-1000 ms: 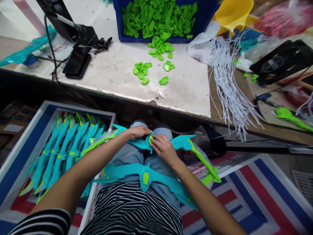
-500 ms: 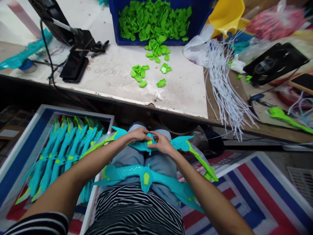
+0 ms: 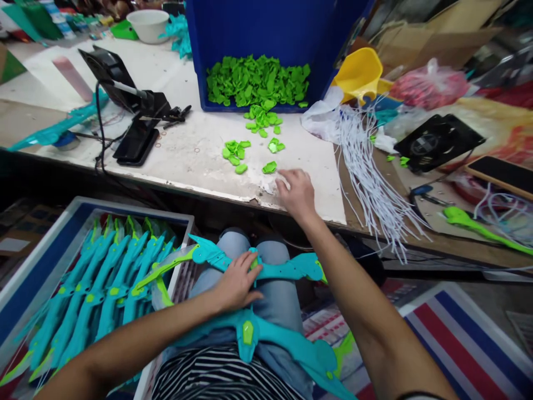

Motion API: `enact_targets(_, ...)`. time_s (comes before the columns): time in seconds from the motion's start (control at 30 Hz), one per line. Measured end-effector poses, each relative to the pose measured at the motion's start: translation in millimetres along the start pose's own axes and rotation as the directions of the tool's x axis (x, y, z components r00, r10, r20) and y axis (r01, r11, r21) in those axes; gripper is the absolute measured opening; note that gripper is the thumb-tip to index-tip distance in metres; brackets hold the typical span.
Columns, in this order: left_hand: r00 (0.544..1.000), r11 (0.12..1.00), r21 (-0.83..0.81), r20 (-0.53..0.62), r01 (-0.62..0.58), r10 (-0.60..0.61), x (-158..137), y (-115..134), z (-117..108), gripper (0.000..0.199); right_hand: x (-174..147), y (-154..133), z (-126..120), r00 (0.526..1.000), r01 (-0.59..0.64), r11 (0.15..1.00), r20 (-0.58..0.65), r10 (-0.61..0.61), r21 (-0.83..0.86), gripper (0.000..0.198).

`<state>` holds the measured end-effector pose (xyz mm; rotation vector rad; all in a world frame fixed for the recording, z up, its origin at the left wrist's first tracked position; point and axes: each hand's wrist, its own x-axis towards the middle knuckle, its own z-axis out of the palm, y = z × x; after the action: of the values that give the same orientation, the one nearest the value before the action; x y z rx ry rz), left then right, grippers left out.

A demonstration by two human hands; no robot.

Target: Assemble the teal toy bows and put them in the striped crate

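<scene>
Left hand (image 3: 238,282): laid over turquoise-and-green plastic bow (image 3: 283,270) across denim-clad knees (image 3: 272,253); grip cannot be told.
Right hand (image 3: 297,193): open, loosely curved, near small bright-green plastic piece (image 3: 269,167) on white-topped bench (image 3: 195,169).
Dark-blue plastic bin (image 3: 266,33): farther back, heaped green pieces (image 3: 258,83) inside.

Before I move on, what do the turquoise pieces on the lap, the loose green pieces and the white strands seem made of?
Turquoise pieces: likely hard molded plastic, smooth, low sheen, crisp edges. Green pieces: probably plastic too, slightly glossy, evenly coloured, shell-like. White strands: slim, looking matt, limply bunched; cord or soft plastic, unclear.
</scene>
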<state>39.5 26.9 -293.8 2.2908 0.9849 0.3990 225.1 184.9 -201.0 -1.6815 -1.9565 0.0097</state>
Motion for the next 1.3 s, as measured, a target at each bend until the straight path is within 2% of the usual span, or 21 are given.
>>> enact_targets(0.07,0.997,0.995,0.096,0.063,-0.041,0.035,-7.6,-1.0,9.9,0.081,37.9,4.9,13.3,0.999,-0.053,0.997,0.003,0.053,-0.06,0.036)
enact_targets(0.1,0.996,0.989,0.144,0.08,-0.042,0.031,-7.7,-3.2,12.9,0.079,51.8,4.9,20.7,0.996,-0.085,0.992,0.029,0.088,-0.089,0.038)
enact_targets(0.17,0.996,0.977,0.209,0.086,-0.038,0.02,-1.7,-8.1,12.5,0.063,69.9,1.9,33.0,0.984,-0.145,0.979,0.086,0.158,-0.144,0.035)
enact_targets(0.27,0.993,0.981,0.19,0.112,-0.04,0.019,15.7,-12.0,-4.8,0.052,78.6,-1.1,37.7,0.97,-0.196,0.971,0.116,0.212,-0.137,0.026)
enact_targets(0.37,0.982,0.999,0.054,0.187,0.003,-0.013,35.9,-14.4,-32.9,0.047,68.8,7.6,26.6,0.975,-0.222,0.975,0.04,0.22,0.032,0.026)
enact_targets(0.47,0.945,0.99,-0.111,0.323,0.092,-0.052,56.6,-22.9,-55.8,0.024,39.4,23.6,9.6,0.971,-0.226,0.959,-0.034,0.235,0.172,0.029)
enact_targets(0.53,0.889,0.962,-0.22,0.455,0.16,-0.044,69.0,-31.6,-63.4,0.023,13.8,33.7,-0.4,0.974,-0.212,0.963,-0.047,0.223,0.167,0.029)
enact_targets(0.6,0.843,0.916,-0.327,0.537,0.232,-0.022,78.0,-39.6,-65.8,0.03,-8.4,41.8,-7.9,0.982,-0.176,0.977,-0.05,0.183,0.12,0.026)
enact_targets(0.7,0.817,0.855,-0.432,0.576,0.287,0.017,84.0,-45.4,-64.4,0.033,-25.0,51.1,-14.4,0.993,-0.103,0.992,-0.043,0.107,0.069,0.019)
enact_targets(0.8,0.792,0.862,-0.408,0.61,0.3,0.013,84.1,-44.9,-61.0,0.035,-25.1,57.2,-16.9,1.0,-0.015,0.999,0.015,0.014,0.038,0.018)
enact_targets(0.9,0.799,0.87,-0.353,0.598,0.343,-0.072,81.9,-43.3,-55.6,0.039,-23.1,57.6,-17.4,0.998,0.042,0.998,0.038,-0.04,-0.049,0.018)
enact_targets(1.03,0.823,0.848,-0.376,0.557,0.374,-0.116,77.9,-44.4,-47.2,0.044,-26.9,44.0,-16.5,0.999,-0.047,0.97,-0.033,0.04,-0.238,0.033)
enact_targets(1.1,0.831,0.841,-0.401,0.548,0.364,-0.099,76.0,-45.7,-44.4,0.046,-28.8,34.6,-18.0,0.996,-0.091,0.962,-0.015,0.09,-0.257,0.04)
enact_targets(1.17,0.837,0.835,-0.416,0.54,0.361,-0.093,74.5,-47.1,-42.8,0.049,-28.9,28.8,-22.6,0.995,-0.086,0.972,0.026,0.094,-0.22,0.043)
enact_targets(1.23,0.841,0.834,-0.422,0.534,0.356,-0.089,73.4,-48.0,-42.3,0.051,-27.3,29.6,-30.0,0.998,-0.001,0.986,0.063,0.011,-0.165,0.043)
enact_targets(1.3,0.844,0.837,-0.423,0.53,0.346,-0.081,72.9,-48.2,-42.5,0.052,-24.5,37.1,-38.0,0.982,0.153,0.984,0.122,-0.142,-0.093,0.039)
